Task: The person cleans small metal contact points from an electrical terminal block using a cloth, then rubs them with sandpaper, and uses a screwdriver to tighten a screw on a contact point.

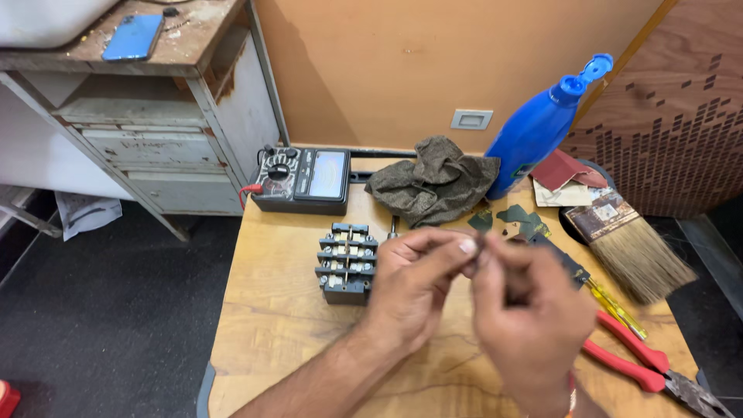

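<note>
— What do we have between our fingers?

— A small dark part (481,246), too small and too blurred for us to name. We pinch it where the fingertips of both hands meet, above the middle of the wooden table (271,310).

— How are our hands set?

— Our left hand (414,282) has its fingers curled in, thumb and forefinger closed on the part. Our right hand (530,310) is curled as well, fingertips pressed to the same spot; whether it grips the part or only touches it, we cannot tell.

— What lies nearest?

— Just left of our left hand sits a dark contactor block (346,263) with rows of metal terminals. Behind it stands an analogue multimeter (302,179) with a red lead. Beside the meter lies a crumpled grey-brown cloth (433,182).

— And on our right?

— Dark green scraps (517,217) lie just beyond our fingers. A yellow-handled screwdriver (615,308) and red-handled pliers (642,368) lie past our right hand, with a paint brush (631,244) further out. A blue bottle (542,128) with its flip cap open leans near the wall. A blue phone (133,36) lies on the shelf unit at far left.
</note>
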